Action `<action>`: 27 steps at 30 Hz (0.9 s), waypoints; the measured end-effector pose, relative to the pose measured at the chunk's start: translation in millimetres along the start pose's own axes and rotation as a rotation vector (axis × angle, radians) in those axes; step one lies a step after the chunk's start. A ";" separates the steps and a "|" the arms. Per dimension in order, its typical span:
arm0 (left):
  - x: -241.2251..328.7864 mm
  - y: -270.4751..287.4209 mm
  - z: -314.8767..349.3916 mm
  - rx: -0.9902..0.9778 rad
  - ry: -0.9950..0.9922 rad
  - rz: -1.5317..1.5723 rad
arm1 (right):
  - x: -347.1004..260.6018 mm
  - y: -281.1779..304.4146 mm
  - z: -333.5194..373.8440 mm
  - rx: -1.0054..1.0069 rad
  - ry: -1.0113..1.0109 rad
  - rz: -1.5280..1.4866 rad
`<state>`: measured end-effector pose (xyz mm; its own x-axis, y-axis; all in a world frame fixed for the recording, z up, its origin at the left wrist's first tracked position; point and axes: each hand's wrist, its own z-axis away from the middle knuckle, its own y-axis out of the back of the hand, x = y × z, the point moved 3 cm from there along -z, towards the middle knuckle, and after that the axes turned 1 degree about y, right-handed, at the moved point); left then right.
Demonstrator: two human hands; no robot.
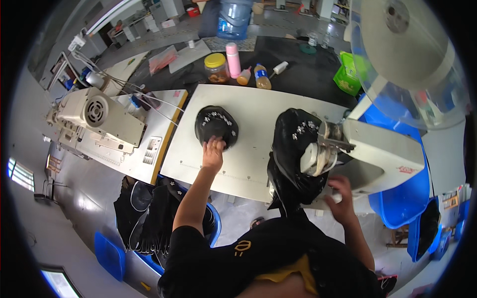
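My left hand rests its fingers on the near edge of a round black piece, dotted with small silver flowers, on the white worktop. The fingers are stretched out over it, and their tips are partly hard to make out. A larger glossy black piece with similar silver flowers lies under the head of a white machine. Its near end hangs over the worktop's front edge. Beside it, at the lower right of the machine, my right hand has its fingers curved and apart, with nothing visible in them.
A sewing machine stands on a table at left. Black pieces fill a blue tub below. Behind the worktop stand a yellow-lidded jar, a pink bottle and a drink bottle. A clear disc overhangs at upper right.
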<state>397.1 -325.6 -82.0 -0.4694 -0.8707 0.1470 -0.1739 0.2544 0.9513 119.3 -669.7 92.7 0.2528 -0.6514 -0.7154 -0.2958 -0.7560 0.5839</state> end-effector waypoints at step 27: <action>237.3 157.1 51.2 0.278 -0.914 0.564 | -36.8 7.6 -17.5 -0.112 0.462 0.375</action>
<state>214.0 -470.6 88.4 -0.9844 0.0087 0.1757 0.1312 0.7018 0.7002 123.9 -652.6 130.2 0.5314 -0.8161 -0.2272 -0.3500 -0.4557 0.8184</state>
